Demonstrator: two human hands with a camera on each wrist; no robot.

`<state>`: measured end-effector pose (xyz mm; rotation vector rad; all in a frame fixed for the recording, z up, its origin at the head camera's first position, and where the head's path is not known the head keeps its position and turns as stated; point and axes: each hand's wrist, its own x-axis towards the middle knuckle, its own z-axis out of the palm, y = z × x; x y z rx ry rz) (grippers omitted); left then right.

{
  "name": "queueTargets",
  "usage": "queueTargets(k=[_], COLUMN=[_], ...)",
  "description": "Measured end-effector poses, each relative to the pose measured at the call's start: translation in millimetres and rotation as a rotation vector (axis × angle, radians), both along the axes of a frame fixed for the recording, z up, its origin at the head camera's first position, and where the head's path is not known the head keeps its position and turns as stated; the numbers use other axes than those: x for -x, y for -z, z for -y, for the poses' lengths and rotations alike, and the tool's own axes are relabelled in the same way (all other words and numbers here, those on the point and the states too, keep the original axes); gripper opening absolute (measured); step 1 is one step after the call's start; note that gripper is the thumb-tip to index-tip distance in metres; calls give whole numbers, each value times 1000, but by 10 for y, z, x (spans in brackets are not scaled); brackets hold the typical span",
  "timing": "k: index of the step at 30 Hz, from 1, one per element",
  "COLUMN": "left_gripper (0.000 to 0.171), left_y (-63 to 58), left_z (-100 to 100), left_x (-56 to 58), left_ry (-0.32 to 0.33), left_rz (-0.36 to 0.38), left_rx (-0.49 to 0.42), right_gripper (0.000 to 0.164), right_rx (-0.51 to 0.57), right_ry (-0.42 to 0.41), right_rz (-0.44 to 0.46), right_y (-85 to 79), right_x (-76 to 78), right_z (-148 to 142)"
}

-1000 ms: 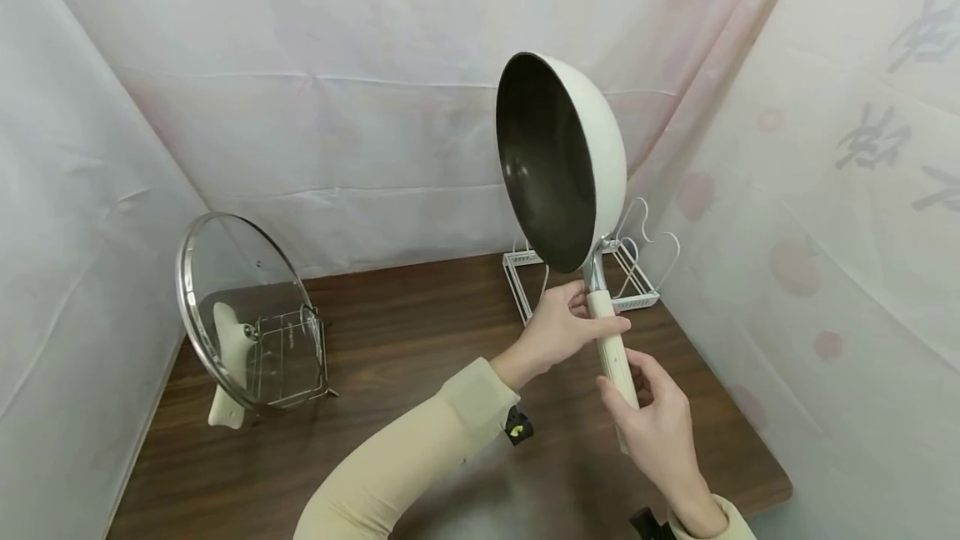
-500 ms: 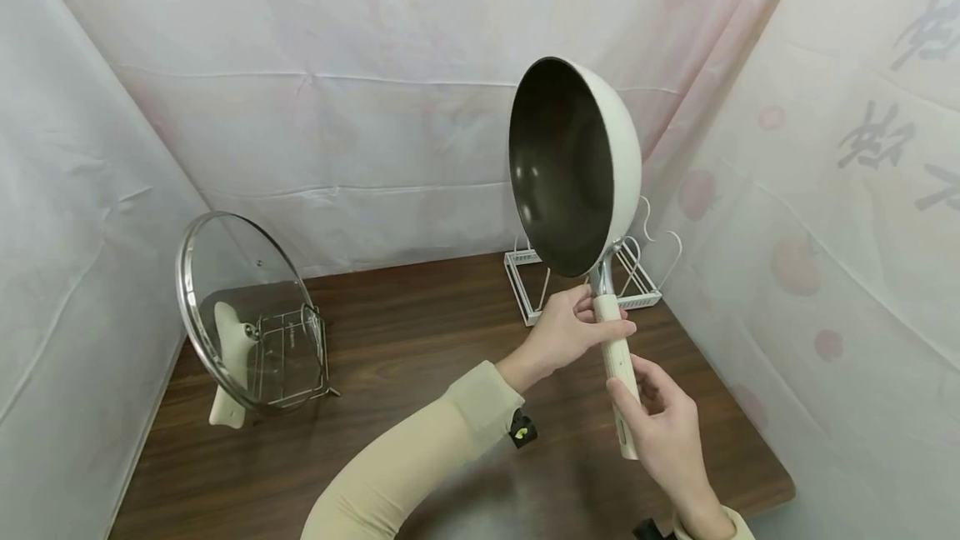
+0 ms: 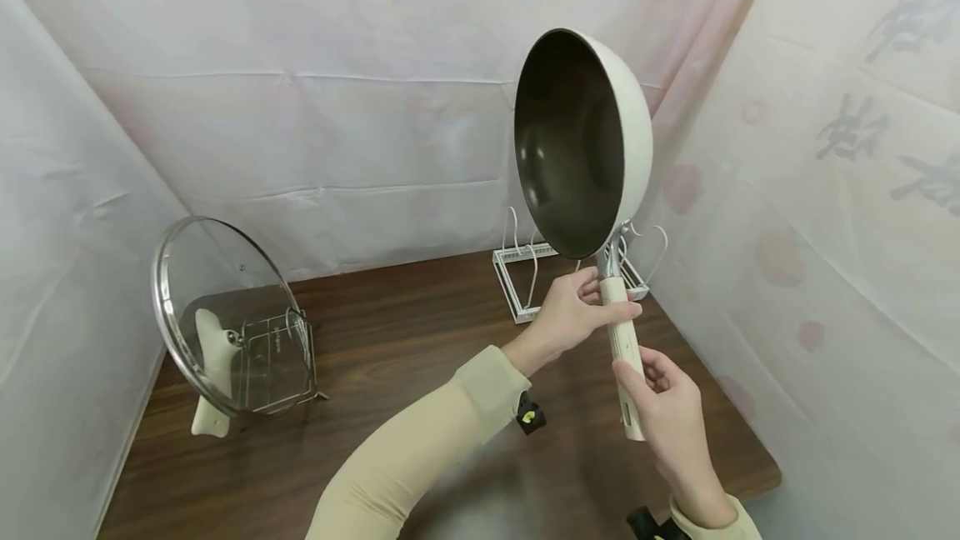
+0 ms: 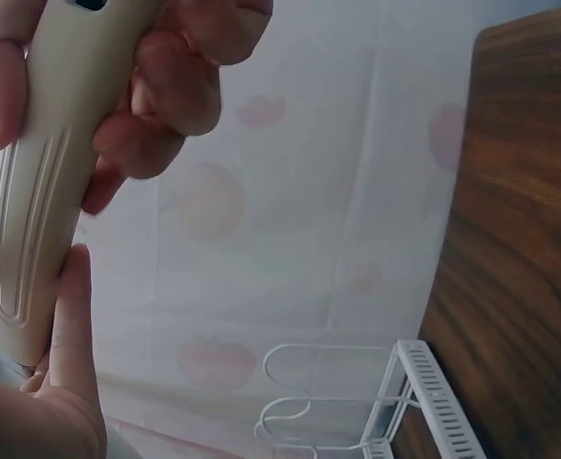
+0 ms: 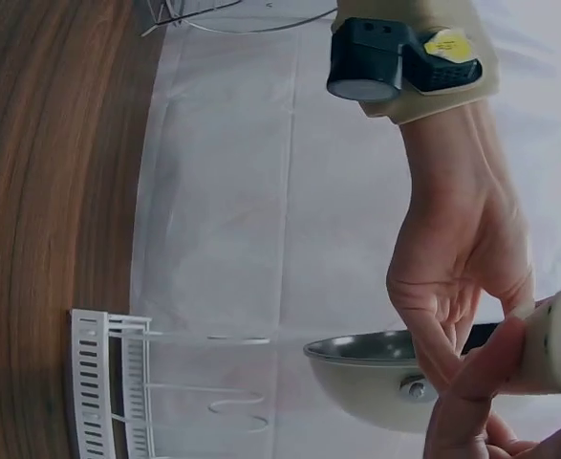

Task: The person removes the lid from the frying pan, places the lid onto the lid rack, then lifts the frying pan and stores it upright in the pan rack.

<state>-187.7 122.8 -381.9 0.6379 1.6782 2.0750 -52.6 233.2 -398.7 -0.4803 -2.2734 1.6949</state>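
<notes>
A deep wok-shaped frying pan point(image 3: 636, 136), white outside and dark inside, is held up above the table, its bowl on top and its opening turned to the left. My left hand point(image 3: 566, 315) grips the upper part of the cream handle point(image 3: 624, 340), just under the metal neck, thumb across the front. Lower down, my right hand point(image 3: 667, 419) pinches the same handle between thumb and fingers. In the left wrist view the handle point(image 4: 60, 153) fills the upper left, with fingers of both hands around it. Part of the pan point(image 5: 371, 382) shows beyond the left hand in the right wrist view.
Behind the pan stands a white wire rack point(image 3: 525, 315) with curved dividers, partly hidden. On the left, a glass lid point(image 3: 161, 290) with a cream knob leans upright in a metal wire stand point(image 3: 303, 390). The brown wooden table point(image 3: 375, 357) has cloth walls around it.
The pan and both hands have shifted a little to the right, and the pan stands slightly more upright. The head view has turned slightly, so the rack and lid appear farther left.
</notes>
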Motion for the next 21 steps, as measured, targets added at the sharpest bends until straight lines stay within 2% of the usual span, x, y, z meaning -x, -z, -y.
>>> queueTargets(k=[5,11,16,21], left_gripper=[31,31,33,28], left_y=[5,17,58,119], left_z=[17,20,-4,-40], left_x=[27,66,75,74], left_ry=[0,-21,7,26], left_rz=[-6,-4,52,53], left_rx=[-13,17,31,48], right_gripper=[35,32,34,33], right_rx=[44,23,16,14], right_ry=[-24,-11,10,30], right_rz=[79,40,21,13], right_y=[-5,14,89,159], right_x=[40,72,74,60], right_z=[-50,-40,-21,-31])
